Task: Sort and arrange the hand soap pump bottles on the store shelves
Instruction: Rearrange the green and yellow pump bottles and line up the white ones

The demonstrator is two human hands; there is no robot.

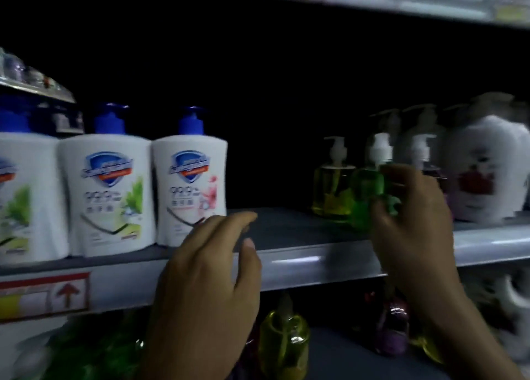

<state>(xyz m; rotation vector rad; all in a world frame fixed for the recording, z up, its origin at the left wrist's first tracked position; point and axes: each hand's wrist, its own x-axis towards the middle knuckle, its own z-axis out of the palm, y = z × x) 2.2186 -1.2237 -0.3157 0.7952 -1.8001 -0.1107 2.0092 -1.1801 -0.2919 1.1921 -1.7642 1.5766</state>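
My right hand [413, 216] grips a clear green pump bottle [368, 190] with a white pump, held upright at the front of the middle shelf [301, 260]. A yellow pump bottle [331, 187] stands just left of it. Behind my fingers is a purple bottle [430, 170], mostly hidden. My left hand [212, 276] hovers open over the shelf edge, fingers spread, close to a white bottle with a blue pump and pink flower label [190, 190]. A white bottle with a green leaf label [107, 193] stands further left.
Large white bottles [487, 167] fill the shelf's right end. A dark gap lies between the white and coloured bottles. Below, a yellow bottle [284, 342], a purple one [393, 331] and green ones [94, 351] stand on the lower shelf. A red arrow price tag [67, 295] sits on the rail.
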